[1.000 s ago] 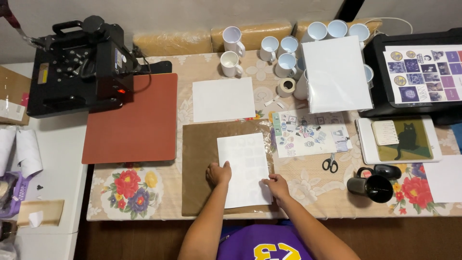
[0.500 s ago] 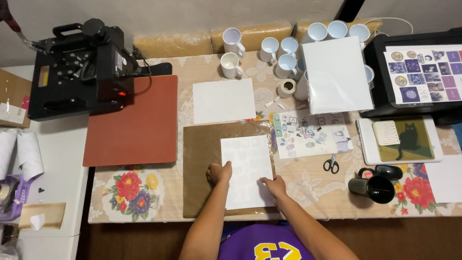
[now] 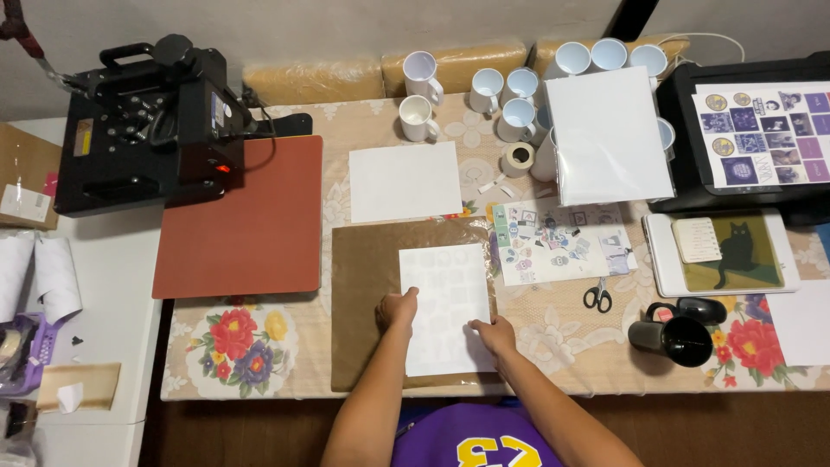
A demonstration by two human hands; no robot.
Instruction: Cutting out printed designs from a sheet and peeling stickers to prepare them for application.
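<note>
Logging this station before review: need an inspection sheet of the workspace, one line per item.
Surface: table with beige floral cloth, crowded.
Job's things: white paper sheet lying on brown backing sheet.
Clutter: white mugs, tape roll, sticker sheet, scissors, black mug, blank white sheet.
Grippers: left hand on the paper's left edge; right hand on its lower right part; both flat.
Cables: white cable behind the black printer.
Surroundings: black heat press with red-brown pad; side table, left.
</note>
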